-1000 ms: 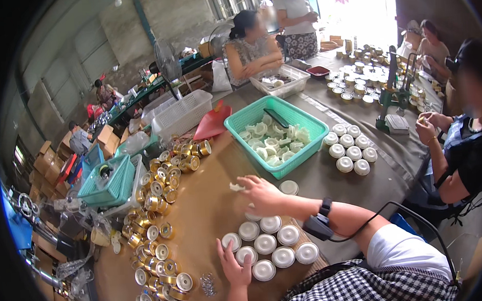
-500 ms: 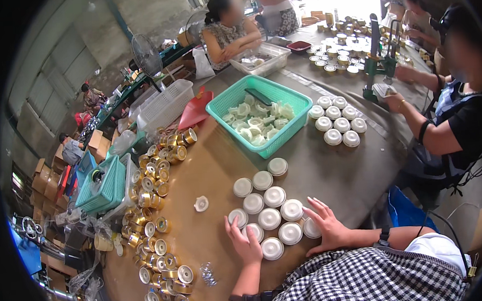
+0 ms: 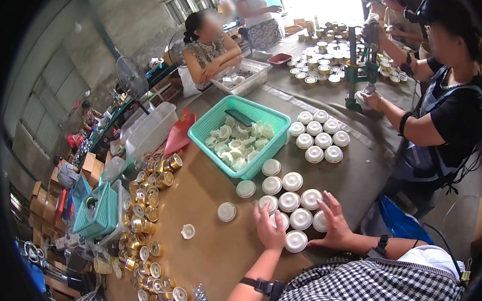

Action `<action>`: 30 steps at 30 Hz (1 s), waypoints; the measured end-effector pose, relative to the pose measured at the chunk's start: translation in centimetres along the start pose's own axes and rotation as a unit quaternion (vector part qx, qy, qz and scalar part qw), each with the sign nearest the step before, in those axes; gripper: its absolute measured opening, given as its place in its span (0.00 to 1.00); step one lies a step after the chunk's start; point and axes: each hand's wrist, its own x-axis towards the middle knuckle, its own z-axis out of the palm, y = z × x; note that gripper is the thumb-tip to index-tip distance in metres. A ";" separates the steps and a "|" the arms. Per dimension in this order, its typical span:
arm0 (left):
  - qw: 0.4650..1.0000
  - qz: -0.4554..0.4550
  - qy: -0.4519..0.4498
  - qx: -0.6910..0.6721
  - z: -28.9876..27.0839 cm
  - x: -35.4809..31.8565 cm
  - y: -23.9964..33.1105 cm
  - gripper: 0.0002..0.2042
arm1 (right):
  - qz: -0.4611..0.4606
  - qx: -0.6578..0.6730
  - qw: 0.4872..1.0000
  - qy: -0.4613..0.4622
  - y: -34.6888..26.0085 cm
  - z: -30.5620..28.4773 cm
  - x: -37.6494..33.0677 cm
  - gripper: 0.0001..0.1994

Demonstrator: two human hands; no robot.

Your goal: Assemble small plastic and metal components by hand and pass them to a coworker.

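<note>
In front of me stands a cluster of round white-topped containers [image 3: 290, 201], close together on the brown table [image 3: 215, 262]. My left hand [image 3: 271, 226] rests against the cluster's left side, its fingers spread over and beside the nearest tops. At the right edge my right hand [image 3: 336, 224] is open, fingers apart and touching the outer containers. Neither hand is wrapped round anything. One white-topped container [image 3: 226, 211] sits apart to the left, and another [image 3: 246, 189] stands near the green basket. Farther left lies a small white plastic ring-shaped piece [image 3: 188, 231].
A green basket [image 3: 208, 158] holds white plastic pieces and a dark strip. Gold ring-shaped parts [image 3: 146, 228] line the left; small metal bits [image 3: 201, 295] lie near them. A second white-topped group [image 3: 323, 140] stands right. A co-worker [image 3: 442, 99] works at a green hand press [image 3: 355, 77].
Both hands have shifted right, and the containers between them stand more tightly grouped. One container now sits apart on the left. The whole view has shifted; the co-worker's arm is raised at the press.
</note>
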 end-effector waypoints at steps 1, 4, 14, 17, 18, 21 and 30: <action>1.000 -0.008 -0.016 0.001 1.3 0.6 0.2 0.22 | 0.004 -0.002 1.000 0.003 0.8 -0.5 0.1 0.69; 1.000 0.016 -0.012 -0.015 4.1 2.5 0.9 0.23 | 0.037 -0.033 0.998 0.040 2.1 -2.0 0.9 0.70; 0.999 0.034 0.010 0.008 13.9 6.9 2.2 0.20 | 0.079 -0.041 0.992 0.093 9.0 -5.2 3.8 0.71; 0.999 0.044 0.014 0.004 15.6 7.8 2.0 0.19 | 0.084 -0.021 0.990 0.108 10.4 -4.9 4.1 0.70; 0.999 0.049 0.002 0.013 15.7 7.9 1.6 0.20 | 0.089 -0.024 0.990 0.110 10.2 -4.8 4.2 0.70; 0.996 0.042 -0.071 -0.027 14.6 8.1 1.2 0.26 | 0.069 -0.027 0.991 0.109 10.0 -4.9 3.9 0.68; 0.990 0.032 0.110 -0.077 -5.9 5.3 -0.4 0.28 | 0.059 -0.036 0.990 0.123 9.5 -5.4 3.9 0.67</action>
